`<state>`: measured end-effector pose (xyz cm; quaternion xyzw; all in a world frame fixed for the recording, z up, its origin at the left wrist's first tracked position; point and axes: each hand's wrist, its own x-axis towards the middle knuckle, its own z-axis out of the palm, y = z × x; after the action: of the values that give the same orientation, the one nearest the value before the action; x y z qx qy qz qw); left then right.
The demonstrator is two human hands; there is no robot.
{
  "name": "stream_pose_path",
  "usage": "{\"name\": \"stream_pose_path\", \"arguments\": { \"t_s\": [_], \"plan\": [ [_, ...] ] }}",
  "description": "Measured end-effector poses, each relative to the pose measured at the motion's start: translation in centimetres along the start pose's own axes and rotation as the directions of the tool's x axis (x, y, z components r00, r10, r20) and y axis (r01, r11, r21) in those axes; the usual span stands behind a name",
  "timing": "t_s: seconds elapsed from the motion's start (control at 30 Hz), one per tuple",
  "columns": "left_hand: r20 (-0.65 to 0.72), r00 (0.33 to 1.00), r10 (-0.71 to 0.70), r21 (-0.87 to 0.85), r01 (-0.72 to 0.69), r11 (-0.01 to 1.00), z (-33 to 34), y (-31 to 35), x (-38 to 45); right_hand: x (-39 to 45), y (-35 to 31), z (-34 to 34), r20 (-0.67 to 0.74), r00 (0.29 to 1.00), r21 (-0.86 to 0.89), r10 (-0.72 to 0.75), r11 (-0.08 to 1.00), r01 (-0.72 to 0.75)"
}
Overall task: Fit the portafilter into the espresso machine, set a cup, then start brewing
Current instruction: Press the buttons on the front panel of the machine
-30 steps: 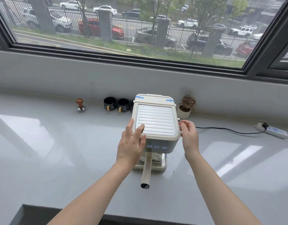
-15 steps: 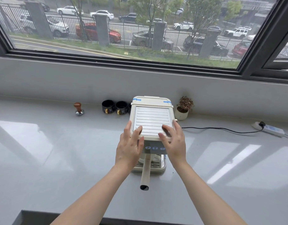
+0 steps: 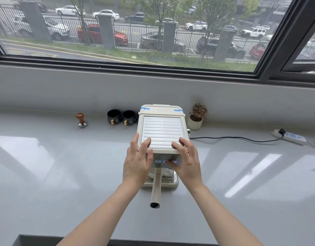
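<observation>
A cream espresso machine (image 3: 162, 128) stands on the grey counter (image 3: 46, 166), seen from above. The portafilter sits under its front, and the cream portafilter handle (image 3: 156, 190) points toward me. A white cup (image 3: 168, 172) shows partly on the drip tray (image 3: 163, 183) below the front panel. My left hand (image 3: 138, 163) rests on the machine's front left corner with fingers spread. My right hand (image 3: 186, 161) lies on the front right corner, its thumb touching the lit buttons (image 3: 164, 161) on the front panel.
Two black cups (image 3: 122, 117) and a wood-handled tamper (image 3: 81, 119) stand at the back left by the wall. A small potted plant (image 3: 196, 116) is right of the machine. A black cord runs to a power strip (image 3: 290, 137) at the far right.
My right hand moved from the machine's right side onto its front right corner, and its thumb came down onto the lit buttons. My left hand stayed on the front left corner.
</observation>
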<state>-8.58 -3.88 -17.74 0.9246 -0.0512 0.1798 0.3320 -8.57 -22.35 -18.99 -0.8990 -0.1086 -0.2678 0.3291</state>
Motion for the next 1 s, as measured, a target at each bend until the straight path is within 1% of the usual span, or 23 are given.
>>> {"name": "stream_pose_path", "arguments": {
  "t_s": [0.27, 0.67, 1.0],
  "plan": [
    [-0.006, 1.0, -0.001, -0.006, 0.001, 1.0, 0.01, 0.04, -0.07, -0.32, -0.16, 0.55, -0.038, 0.998, -0.005, 0.045, 0.999, -0.045],
    [-0.005, 1.0, 0.003, -0.01, -0.003, 1.0, -0.02, -0.06, -0.1, -0.45, 0.02, 0.81, -0.049, 0.999, -0.03, 0.021, 0.999, -0.023],
    [0.0, 1.0, 0.008, 0.0, -0.008, 1.0, 0.13, -0.27, -0.08, -0.72, 0.03, 0.85, -0.05, 0.999, -0.008, 0.002, 1.0, -0.002]
  ]
}}
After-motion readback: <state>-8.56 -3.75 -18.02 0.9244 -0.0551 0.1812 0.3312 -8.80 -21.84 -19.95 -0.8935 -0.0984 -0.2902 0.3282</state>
